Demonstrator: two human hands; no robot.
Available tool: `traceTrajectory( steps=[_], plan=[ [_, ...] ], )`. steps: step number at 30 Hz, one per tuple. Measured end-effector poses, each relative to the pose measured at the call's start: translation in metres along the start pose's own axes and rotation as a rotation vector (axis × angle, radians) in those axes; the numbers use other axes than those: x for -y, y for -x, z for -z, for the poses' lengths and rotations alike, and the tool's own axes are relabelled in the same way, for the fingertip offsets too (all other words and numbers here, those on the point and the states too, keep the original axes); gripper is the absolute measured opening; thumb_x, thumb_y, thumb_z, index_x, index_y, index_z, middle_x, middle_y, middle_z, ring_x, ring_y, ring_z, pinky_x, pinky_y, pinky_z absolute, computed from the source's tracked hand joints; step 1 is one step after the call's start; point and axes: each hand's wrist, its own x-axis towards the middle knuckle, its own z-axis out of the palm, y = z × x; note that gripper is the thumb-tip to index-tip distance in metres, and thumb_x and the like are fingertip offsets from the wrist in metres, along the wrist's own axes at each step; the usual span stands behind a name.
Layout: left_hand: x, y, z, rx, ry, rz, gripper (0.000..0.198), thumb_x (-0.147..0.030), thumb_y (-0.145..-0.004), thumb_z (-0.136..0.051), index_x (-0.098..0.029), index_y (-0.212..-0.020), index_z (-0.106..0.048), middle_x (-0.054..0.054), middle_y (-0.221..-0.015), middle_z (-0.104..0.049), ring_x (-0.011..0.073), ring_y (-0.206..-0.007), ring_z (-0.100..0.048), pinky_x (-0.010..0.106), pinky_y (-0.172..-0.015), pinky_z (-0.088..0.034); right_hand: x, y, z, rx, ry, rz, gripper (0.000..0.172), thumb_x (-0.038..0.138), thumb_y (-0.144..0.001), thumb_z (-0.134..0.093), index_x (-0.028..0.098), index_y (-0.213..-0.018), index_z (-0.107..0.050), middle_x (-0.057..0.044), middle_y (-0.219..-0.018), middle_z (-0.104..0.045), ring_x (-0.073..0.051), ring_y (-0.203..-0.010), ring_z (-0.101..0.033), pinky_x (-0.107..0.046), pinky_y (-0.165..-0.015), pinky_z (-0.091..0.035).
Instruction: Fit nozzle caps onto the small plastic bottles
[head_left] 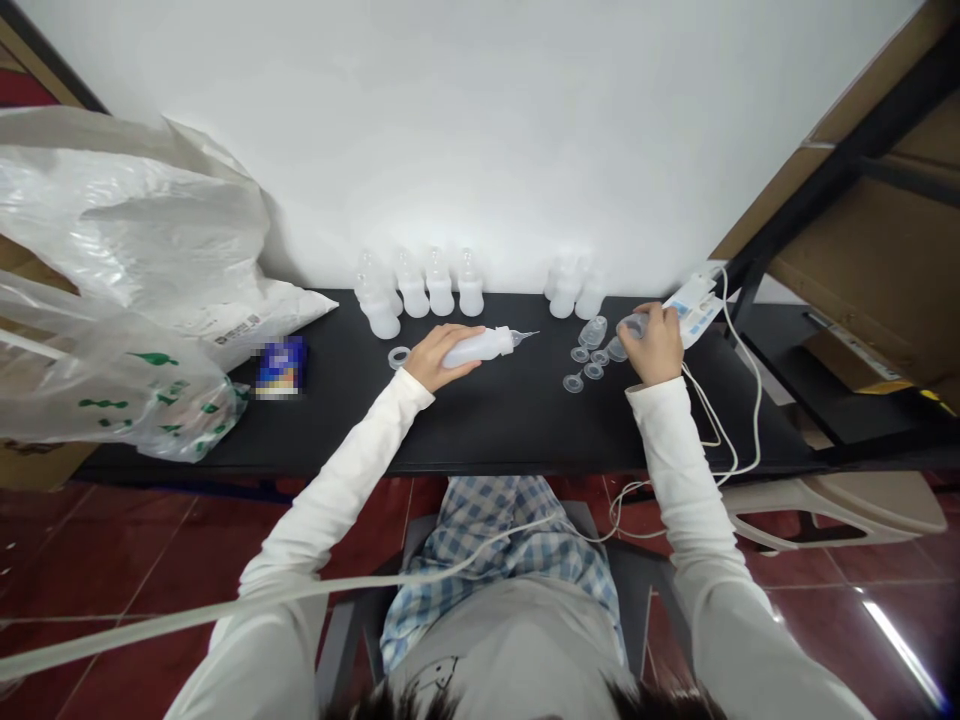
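My left hand [437,358] is wrapped round a translucent white plastic bottle [480,347]. The bottle lies nearly level above the table, its clear, narrow tip pointing right. Just left of that hand a white ring [399,357] lies on the black tabletop. At the right, my right hand [654,345] has its fingers closed on a clear plastic cap [634,326], partly hidden by the fingers. Beside it lie another clear cap [593,331] and several small clear round pieces [593,371]. Bottles with clear tops [439,290] stand along the wall, left of centre.
More white bottles [564,295] stand at the wall, right of centre. Plastic bags [135,240] crowd the left end beside a blue packet [281,368]. A white power strip [694,308] with trailing cables [754,400] lies at the right. The black table [510,430] ends before my lap.
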Motion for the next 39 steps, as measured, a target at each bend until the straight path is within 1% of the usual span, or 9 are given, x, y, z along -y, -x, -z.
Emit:
traceTrajectory(
  steps=[2,7,10,13,19,24,30,35,39],
  plan=[
    [-0.003,-0.004,0.002,0.032,0.080,0.056,0.048,-0.042,-0.086,-0.068,-0.022,-0.129,-0.061,0.009,-0.126,-0.067,0.0232,-0.114,-0.063,0.040,-0.103,-0.049,0.023,0.006,0.001,-0.131,-0.187,0.097,0.021,0.029,-0.081,-0.058,0.022,-0.097,-0.048,-0.008,-0.099,-0.053,-0.022,-0.095,-0.054,-0.042,-0.090,-0.047],
    [-0.012,-0.016,0.005,0.167,0.369,0.238,0.060,-0.051,-0.075,-0.075,-0.019,-0.125,-0.064,0.010,-0.128,-0.067,0.0274,-0.119,-0.062,0.042,-0.104,-0.048,0.082,0.031,-0.015,-0.069,-0.580,0.307,0.017,0.034,-0.089,-0.045,0.024,-0.101,-0.048,-0.004,-0.091,-0.058,-0.019,-0.083,-0.059,-0.037,-0.079,-0.051],
    [-0.019,-0.022,0.006,0.210,0.517,0.304,0.063,-0.053,-0.072,-0.076,-0.018,-0.123,-0.066,0.011,-0.125,-0.069,0.0275,-0.113,-0.065,0.042,-0.100,-0.051,0.102,0.040,-0.030,0.022,-0.547,0.381,0.025,0.039,-0.092,-0.039,0.023,-0.104,-0.054,-0.007,-0.096,-0.062,-0.021,-0.089,-0.061,-0.038,-0.082,-0.052],
    [-0.025,-0.028,0.007,0.307,0.723,0.442,0.069,-0.055,-0.070,-0.076,-0.014,-0.125,-0.064,0.011,-0.107,-0.073,0.0234,-0.087,-0.071,0.035,-0.075,-0.059,0.109,0.043,-0.041,0.127,-0.444,0.402,0.034,0.043,-0.092,-0.035,0.022,-0.102,-0.060,-0.011,-0.096,-0.064,-0.024,-0.089,-0.061,-0.041,-0.082,-0.051],
    [-0.032,-0.041,0.010,0.636,0.941,0.734,0.069,-0.066,-0.073,-0.067,-0.006,-0.108,-0.069,0.012,-0.072,-0.072,0.0174,-0.052,-0.063,0.027,-0.043,-0.048,0.119,0.046,-0.049,0.143,-0.337,0.298,0.043,0.032,-0.093,-0.025,0.020,-0.092,-0.066,-0.012,-0.084,-0.065,-0.025,-0.079,-0.061,-0.040,-0.077,-0.049],
    [-0.035,-0.042,0.003,0.414,0.470,0.497,0.068,-0.064,-0.080,-0.063,-0.014,-0.126,-0.066,0.010,-0.088,-0.075,0.0233,-0.074,-0.070,0.034,-0.066,-0.056,0.139,0.039,-0.041,0.183,-0.248,0.062,0.044,0.027,-0.095,-0.022,0.022,-0.087,-0.065,-0.009,-0.079,-0.067,-0.023,-0.074,-0.061,-0.034,-0.074,-0.045],
    [-0.023,-0.039,0.002,0.315,-0.245,-0.048,0.057,-0.050,-0.086,-0.065,-0.022,-0.136,-0.061,0.012,-0.106,-0.071,0.0264,-0.096,-0.067,0.040,-0.092,-0.050,0.136,0.026,-0.039,0.596,-0.237,-0.127,0.040,0.033,-0.096,-0.032,0.023,-0.065,-0.056,-0.007,-0.071,-0.067,-0.022,-0.068,-0.060,-0.031,-0.063,-0.041],
    [-0.013,-0.032,0.003,0.180,-0.239,-0.057,0.058,-0.050,-0.089,-0.062,-0.023,-0.140,-0.056,0.011,-0.120,-0.068,0.0258,-0.107,-0.064,0.039,-0.096,-0.048,0.134,0.032,-0.030,0.423,-0.350,0.107,0.036,0.046,-0.099,-0.032,0.023,-0.093,-0.059,-0.003,-0.079,-0.068,-0.021,-0.074,-0.064,-0.028,-0.068,-0.042],
    [-0.015,-0.026,-0.008,0.113,-0.257,-0.008,0.055,-0.050,-0.089,-0.061,-0.019,-0.134,-0.060,0.014,-0.118,-0.070,0.0296,-0.112,-0.062,0.044,-0.101,-0.045,0.143,0.027,-0.028,0.381,-0.244,0.047,0.031,0.040,-0.100,-0.034,0.024,-0.086,-0.056,-0.004,-0.080,-0.066,-0.022,-0.077,-0.063,-0.031,-0.071,-0.041]
  ],
)
